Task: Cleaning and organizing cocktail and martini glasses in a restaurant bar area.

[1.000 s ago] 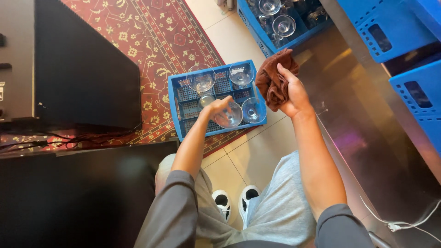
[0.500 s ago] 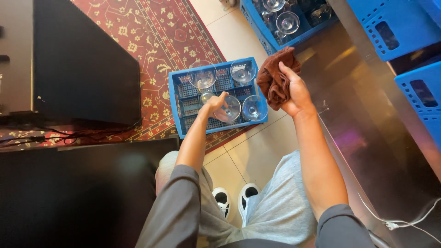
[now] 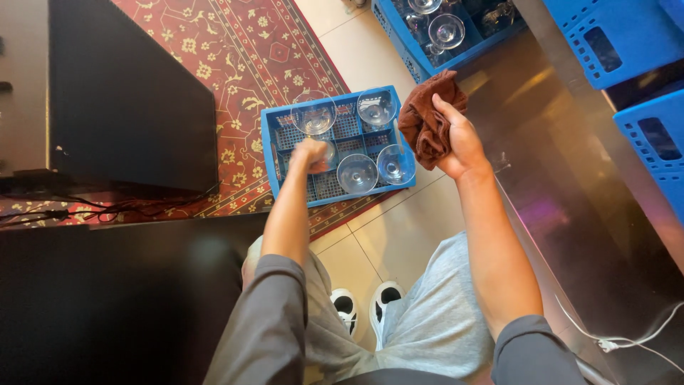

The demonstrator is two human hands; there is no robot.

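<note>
Stemmed glass sits in the left hand, its grip closed over it above the blue crate at centre frame; lifted carelessly, it may knock neighbouring glasses. The right hand grips a brown cloth.

There are two hands: the left hand and the right hand. There is one brown cloth. On the floor I count two blue crates with glasses: the near crate and the far crate. In the near crate four glasses are seen clearly: first glass, second glass, third glass, fourth glass. In the far crate I cannot count the glasses surely. At right two more blue bins stand. One red carpet and two white shoes.
</note>
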